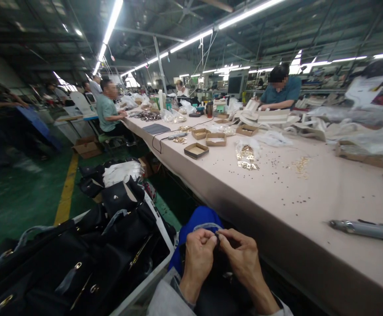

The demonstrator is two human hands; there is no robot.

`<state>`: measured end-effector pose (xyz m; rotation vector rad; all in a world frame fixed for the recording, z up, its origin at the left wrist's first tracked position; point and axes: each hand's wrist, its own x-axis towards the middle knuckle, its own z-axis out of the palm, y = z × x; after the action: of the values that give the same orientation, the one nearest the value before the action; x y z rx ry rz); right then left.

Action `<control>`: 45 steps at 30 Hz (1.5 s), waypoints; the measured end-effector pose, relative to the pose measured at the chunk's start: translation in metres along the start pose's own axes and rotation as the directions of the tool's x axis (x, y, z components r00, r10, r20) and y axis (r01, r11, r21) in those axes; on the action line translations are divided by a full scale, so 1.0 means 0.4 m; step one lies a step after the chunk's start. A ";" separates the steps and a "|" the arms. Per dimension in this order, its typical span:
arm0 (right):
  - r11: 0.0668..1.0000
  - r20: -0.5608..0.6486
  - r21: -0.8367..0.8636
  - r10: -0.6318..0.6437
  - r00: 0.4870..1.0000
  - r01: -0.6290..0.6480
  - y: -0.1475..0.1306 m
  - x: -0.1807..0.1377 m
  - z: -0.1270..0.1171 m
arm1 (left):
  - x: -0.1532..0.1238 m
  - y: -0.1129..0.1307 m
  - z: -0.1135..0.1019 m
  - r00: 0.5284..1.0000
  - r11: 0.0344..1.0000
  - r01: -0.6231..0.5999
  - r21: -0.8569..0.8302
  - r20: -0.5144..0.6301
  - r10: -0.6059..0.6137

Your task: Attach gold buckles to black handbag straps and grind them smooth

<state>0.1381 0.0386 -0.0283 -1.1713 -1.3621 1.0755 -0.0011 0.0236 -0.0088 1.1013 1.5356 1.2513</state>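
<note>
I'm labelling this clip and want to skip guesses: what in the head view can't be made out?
- Small dark piece pinched between left hand and right hand: fingertips cover nearly all of it.
- Scattered metal bits on the table: too small to identify.
- Grey tool: its end is cut off by the right edge.
- Bin of black bags: cut off by the bottom edge.

We see our left hand point(198, 259) and right hand point(244, 259) bare, without gloves or rings. Pale grey sleeves point(165, 298) cover our forearms. Bright blue trousers point(198, 224) clothe our lap.
</note>
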 end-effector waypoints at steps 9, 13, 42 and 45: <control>0.996 -0.045 0.052 0.072 0.996 -0.070 0.015 -0.001 0.017 | -0.002 0.008 0.010 0.997 0.998 0.010 0.057 -0.071 -0.006; 0.993 -0.001 0.080 0.091 0.996 -0.090 0.005 0.001 0.006 | -0.002 0.006 0.015 0.999 0.998 -0.011 0.063 -0.043 0.013; 0.920 0.464 -0.352 0.012 0.886 0.172 0.014 0.050 -0.217 | 0.032 0.097 -0.026 0.995 0.998 0.039 -0.050 0.097 -0.034; 0.907 0.418 -0.394 0.033 0.908 0.149 0.010 0.061 -0.209 | 0.070 0.079 -0.020 0.994 0.996 0.068 -0.055 0.092 -0.063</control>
<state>0.2211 0.0646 -0.0203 -1.2329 -2.0318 1.0556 -0.0123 0.0523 0.0214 1.0477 1.4473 1.1787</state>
